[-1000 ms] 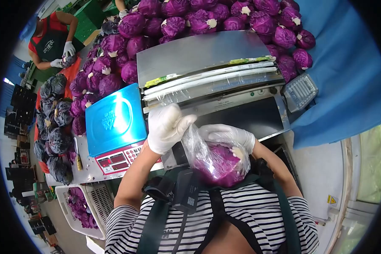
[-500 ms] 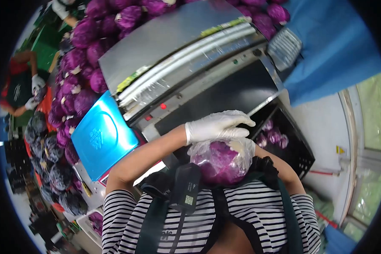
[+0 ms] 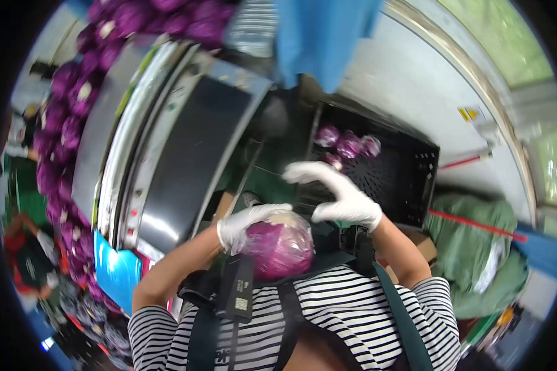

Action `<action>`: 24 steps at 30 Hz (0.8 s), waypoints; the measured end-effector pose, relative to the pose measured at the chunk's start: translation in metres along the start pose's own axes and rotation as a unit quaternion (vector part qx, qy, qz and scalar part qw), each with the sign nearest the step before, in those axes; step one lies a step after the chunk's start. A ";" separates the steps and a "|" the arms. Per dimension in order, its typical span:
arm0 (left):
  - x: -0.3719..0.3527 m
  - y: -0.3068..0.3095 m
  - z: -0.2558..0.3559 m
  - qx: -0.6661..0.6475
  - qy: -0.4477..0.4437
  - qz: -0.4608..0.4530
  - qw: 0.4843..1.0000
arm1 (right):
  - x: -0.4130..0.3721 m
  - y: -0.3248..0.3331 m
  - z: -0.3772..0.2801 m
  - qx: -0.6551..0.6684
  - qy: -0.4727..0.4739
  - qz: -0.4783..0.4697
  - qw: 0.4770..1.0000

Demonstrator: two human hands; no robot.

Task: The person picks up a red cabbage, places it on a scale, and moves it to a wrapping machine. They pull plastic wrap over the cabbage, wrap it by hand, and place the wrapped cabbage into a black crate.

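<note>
A red cabbage in clear film is close against my striped shirt. My left hand, in a white glove, lies over the top left side of this cabbage with its fingers stretched along it. To the right, my gloved right hand is raised off the cabbage, fingers spread and curved, thumb apart, holding nothing. Beyond it stands a black crate with several small wrapped purple cabbages at its far left corner.
On the left is the wrapping machine with its film roll. Many unwrapped red cabbages are piled behind it. A blue scale stands at its near end. Green sacks lie at the right. A co-worker is at the far left.
The view has swung right, toward the crate. My right hand has come off the cabbage and opened above its right side. My left hand has moved from above the cabbage onto its left side.
</note>
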State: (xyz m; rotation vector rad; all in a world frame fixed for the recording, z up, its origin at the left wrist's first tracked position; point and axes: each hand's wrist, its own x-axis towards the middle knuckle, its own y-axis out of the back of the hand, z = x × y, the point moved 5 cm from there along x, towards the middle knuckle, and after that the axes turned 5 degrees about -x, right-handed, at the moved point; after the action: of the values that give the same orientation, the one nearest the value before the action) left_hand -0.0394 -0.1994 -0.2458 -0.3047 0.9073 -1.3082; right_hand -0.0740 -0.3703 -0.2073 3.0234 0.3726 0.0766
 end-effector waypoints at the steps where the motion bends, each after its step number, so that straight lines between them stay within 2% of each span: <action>1: 0.005 -0.019 0.020 0.224 -0.155 -0.058 0.960 | -0.003 0.000 -0.004 -0.040 0.068 -0.033 0.996; 2: 0.019 -0.021 0.006 0.045 -0.041 -0.060 0.996 | -0.007 -0.001 0.001 -0.009 0.048 -0.060 0.997; 3: 0.026 -0.013 -0.010 -0.110 0.056 -0.005 0.992 | -0.013 -0.004 0.006 0.025 0.030 -0.090 0.995; 4: 0.035 -0.006 -0.028 -0.165 0.069 0.028 0.983 | -0.021 -0.005 0.017 0.078 -0.002 -0.105 0.991; 5: 0.045 0.002 -0.045 -0.221 0.079 0.064 0.970 | -0.029 0.000 0.019 0.067 -0.005 -0.115 0.991; 6: 0.055 0.006 -0.053 -0.205 0.079 0.088 0.972 | -0.038 0.007 0.028 0.081 -0.015 -0.081 0.993; 7: 0.069 0.010 -0.056 -0.031 0.053 0.075 0.995 | -0.048 0.011 0.042 0.096 -0.025 -0.049 0.994; 9: 0.100 0.008 -0.061 -0.106 0.048 0.085 0.990 | -0.068 0.017 0.075 0.154 -0.061 -0.002 0.986; 10: 0.115 0.006 -0.063 -0.065 0.028 0.086 0.994 | -0.078 0.022 0.093 0.210 -0.091 0.037 0.973; 11: 0.135 0.005 -0.069 -0.169 0.083 0.161 0.969 | -0.089 0.029 0.107 0.245 -0.115 0.074 0.960; 13: 0.160 0.012 -0.082 -0.342 0.132 0.195 0.910 | -0.113 0.039 0.154 0.351 -0.120 0.153 0.916; 14: 0.179 0.022 -0.091 -0.407 0.129 0.151 0.892 | -0.124 0.046 0.168 0.414 -0.115 0.201 0.880; 15: 0.196 0.038 -0.100 -0.383 0.090 0.095 0.914 | -0.136 0.052 0.184 0.473 -0.108 0.246 0.839; 16: 0.198 0.046 -0.099 -0.245 0.121 0.220 0.937 | -0.155 0.053 0.219 0.488 -0.135 0.327 0.798; 17: 0.196 0.053 -0.095 -0.098 0.147 0.337 0.925 | -0.159 0.063 0.223 0.556 -0.127 0.353 0.742; 18: 0.194 0.060 -0.095 0.035 0.123 0.316 0.940 | -0.168 0.070 0.251 0.563 -0.126 0.386 0.720; 19: 0.186 0.056 -0.086 0.099 0.105 0.292 0.946 | -0.181 0.074 0.291 0.569 -0.125 0.417 0.698; 21: 0.165 0.068 -0.100 0.075 0.131 0.292 0.944 | -0.195 0.087 0.345 0.548 -0.133 0.462 0.684; 22: 0.151 0.077 -0.109 0.059 0.152 0.308 0.937 | -0.204 0.088 0.379 0.539 -0.152 0.494 0.664; 23: 0.136 0.084 -0.120 0.043 0.171 0.326 0.929 | -0.203 0.091 0.380 0.537 -0.195 0.517 0.637; 24: 0.123 0.086 -0.123 0.020 0.158 0.343 0.926 | -0.206 0.089 0.404 0.540 -0.213 0.545 0.605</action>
State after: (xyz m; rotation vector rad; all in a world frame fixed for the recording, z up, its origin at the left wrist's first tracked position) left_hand -0.0696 -0.2529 -0.4304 0.2590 1.1232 -0.7233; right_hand -0.2275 -0.5415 -0.6083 3.3480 -2.2232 -1.1349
